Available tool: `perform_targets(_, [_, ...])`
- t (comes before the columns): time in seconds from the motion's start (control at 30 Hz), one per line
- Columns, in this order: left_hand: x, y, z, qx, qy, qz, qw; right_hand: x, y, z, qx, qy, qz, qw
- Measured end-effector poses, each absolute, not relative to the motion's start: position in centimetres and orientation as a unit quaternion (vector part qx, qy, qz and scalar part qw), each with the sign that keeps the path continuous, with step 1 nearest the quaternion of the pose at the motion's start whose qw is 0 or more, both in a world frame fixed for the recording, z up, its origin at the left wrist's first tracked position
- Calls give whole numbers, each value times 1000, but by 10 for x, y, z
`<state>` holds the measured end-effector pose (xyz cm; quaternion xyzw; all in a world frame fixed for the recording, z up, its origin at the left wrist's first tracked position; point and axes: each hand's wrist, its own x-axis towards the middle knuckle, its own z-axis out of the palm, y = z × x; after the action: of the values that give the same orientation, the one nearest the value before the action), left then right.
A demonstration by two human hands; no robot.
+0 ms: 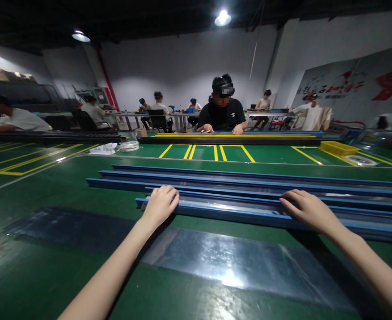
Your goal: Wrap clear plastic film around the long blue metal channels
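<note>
Long blue U-shaped channels [216, 177] lie side by side across the green table. My left hand [161, 204] is closed over the nearest blue channel [229, 213] close to its left end, thumb at the near wall and fingers bent over the top. Farther along the same channel, my right hand [307, 209] grips it with the fingers reaching across; some fingertips are hidden behind the walls. In front of the channel, a long strip of clear plastic film [209, 253] lies flat on the table, passing beneath my left forearm.
Yellow tape lines [216, 153] mark the green tabletop [65, 191]. Beyond them are a white coil [129, 146], white plastic pieces [103, 149] and a yellow tray [337, 148]. A co-worker in black [223, 113] stands across the table by long dark and yellow profiles [196, 135].
</note>
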<state>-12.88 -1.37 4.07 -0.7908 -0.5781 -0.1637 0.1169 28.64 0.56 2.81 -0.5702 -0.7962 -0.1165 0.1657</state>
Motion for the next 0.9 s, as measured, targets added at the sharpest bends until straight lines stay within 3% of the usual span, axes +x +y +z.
perform_targets(0.13, [-76,-8,44,-834,-512,-177,103,288,-2,21,-580,-781,-138,187])
perform_targets(0.3, [4,-2,52,-880,-439,-158,95,278,-7,20,-604,-767,-161,143])
perform_targets(0.5, [91,3,39,-891,-430,-132,54,277,-6,21,-611,-762,-159,143])
perform_targets(0.9, [99,5,30,-852,-505,-127,48,278,-19,28,-594,-786,-122,124])
